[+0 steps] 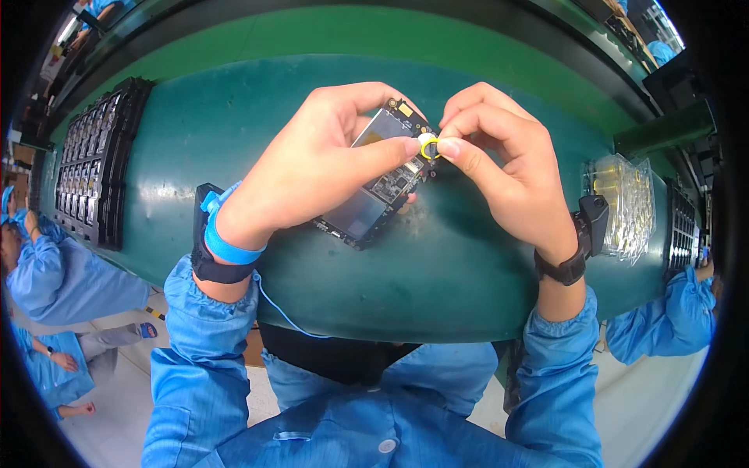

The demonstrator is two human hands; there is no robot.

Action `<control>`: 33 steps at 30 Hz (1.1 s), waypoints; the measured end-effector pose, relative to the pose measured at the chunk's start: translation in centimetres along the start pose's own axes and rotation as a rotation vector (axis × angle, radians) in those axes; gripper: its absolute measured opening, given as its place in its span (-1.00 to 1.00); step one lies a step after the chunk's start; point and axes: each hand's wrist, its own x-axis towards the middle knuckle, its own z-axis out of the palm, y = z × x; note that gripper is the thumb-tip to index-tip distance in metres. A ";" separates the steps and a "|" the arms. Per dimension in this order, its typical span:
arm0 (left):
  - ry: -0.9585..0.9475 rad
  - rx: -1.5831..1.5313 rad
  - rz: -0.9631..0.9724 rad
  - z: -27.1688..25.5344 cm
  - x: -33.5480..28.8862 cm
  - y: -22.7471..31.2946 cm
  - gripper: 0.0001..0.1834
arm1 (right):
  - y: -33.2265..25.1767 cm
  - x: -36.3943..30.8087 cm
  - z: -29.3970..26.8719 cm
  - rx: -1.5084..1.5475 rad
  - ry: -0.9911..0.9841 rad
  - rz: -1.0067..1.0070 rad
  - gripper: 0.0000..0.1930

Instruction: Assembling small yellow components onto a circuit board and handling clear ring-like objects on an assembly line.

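Observation:
My left hand [316, 160] is closed around a dark circuit board [359, 214] with a grey rectangular area and small electronic parts. The board tilts above the table, its upper end to the right. A small round part with a yellow rim [429, 145], resembling a coin cell, sits at the board's right edge. My left thumb presses beside it. My right hand [511, 160] pinches the yellow-rimmed part between thumb and index finger. Its underside is hidden, so I cannot tell whether it is attached to the board. A blue wrist strap [230, 242] with a cord circles my left wrist.
The green work table [374, 288] lies beneath my hands. Black slotted trays [101, 164] stand at the left. Clear plastic trays with yellow pieces [620, 203] are stacked at the right, near another black tray [683, 230]. Co-workers in blue sit at both sides.

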 end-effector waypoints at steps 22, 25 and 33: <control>0.063 0.094 0.094 -0.1 0.0 -0.1 -0.72 | -0.9 0.0 0.1 -0.131 0.046 -0.057 -0.95; 0.079 0.094 0.106 -0.2 0.1 -0.3 -0.72 | -0.7 -0.1 0.3 -0.103 0.068 -0.065 -0.93; 0.095 0.074 0.109 0.0 -0.2 0.1 -0.72 | -0.7 0.0 1.0 0.112 0.139 -0.022 -0.92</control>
